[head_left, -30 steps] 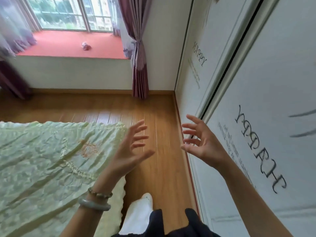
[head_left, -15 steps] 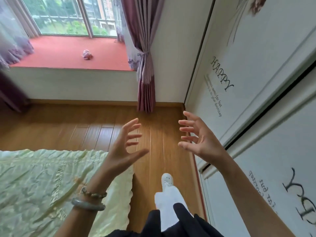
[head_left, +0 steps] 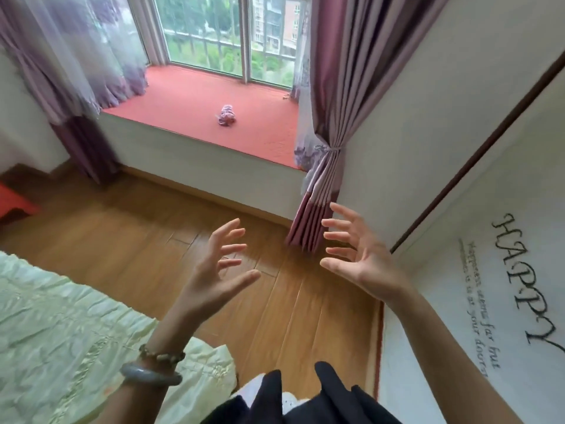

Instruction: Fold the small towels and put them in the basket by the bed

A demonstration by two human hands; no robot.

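Here, mid-frame above the wooden floor [head_left: 128, 240], left hand [head_left: 211, 280] and right hand [head_left: 363, 258] hover empty, fingers spread apart, green bedspread [head_left: 61, 332] at lower left.

Both arms reach forward, bare, hands raised and apart with nothing in them. The left hand [head_left: 211, 280] has its fingers spread and slightly curled, palm turned right, thumb pointing right. The right hand [head_left: 363, 261] mirrors it farther right, palm facing left, fingers splayed. Both wrists bend slightly back.
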